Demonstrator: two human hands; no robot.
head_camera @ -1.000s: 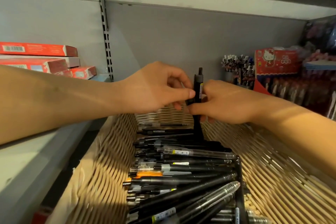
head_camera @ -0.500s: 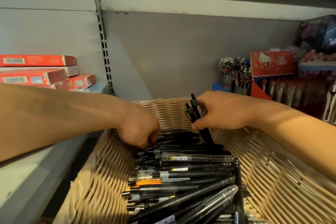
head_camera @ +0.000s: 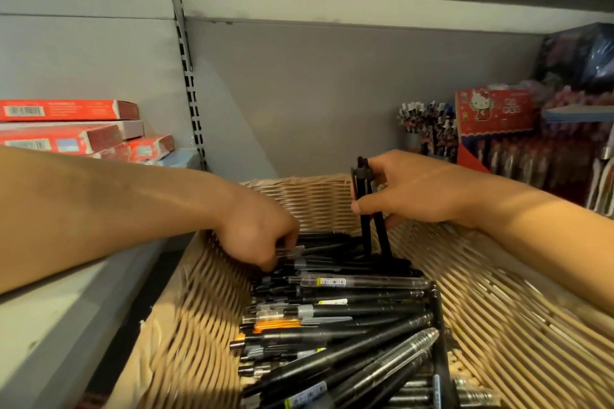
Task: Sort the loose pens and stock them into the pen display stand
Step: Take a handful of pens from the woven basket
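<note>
A heap of loose pens [head_camera: 335, 312], mostly black with a few clear ones and an orange one, lies in a tan honeycomb-paper wrap [head_camera: 518, 302] in front of me. My right hand [head_camera: 412, 192] grips two black pens [head_camera: 365, 206] held upright over the far end of the heap. My left hand [head_camera: 259, 232] reaches down into the far left of the heap, its curled fingers pinching a clear-capped pen [head_camera: 292, 252] that lies there. The fingertips are partly hidden behind the knuckles.
Red flat boxes [head_camera: 73, 129] are stacked on the shelf at the left. A slotted shelf upright [head_camera: 189, 83] runs up the grey back wall. At the right stand a cup of pens [head_camera: 425, 123], a red Hello Kitty display box [head_camera: 491, 113] and hanging packaged pens [head_camera: 564, 159].
My left hand left the upright pens, dropped into the heap and now pinches a pen there. My right hand turned its pens upright.
</note>
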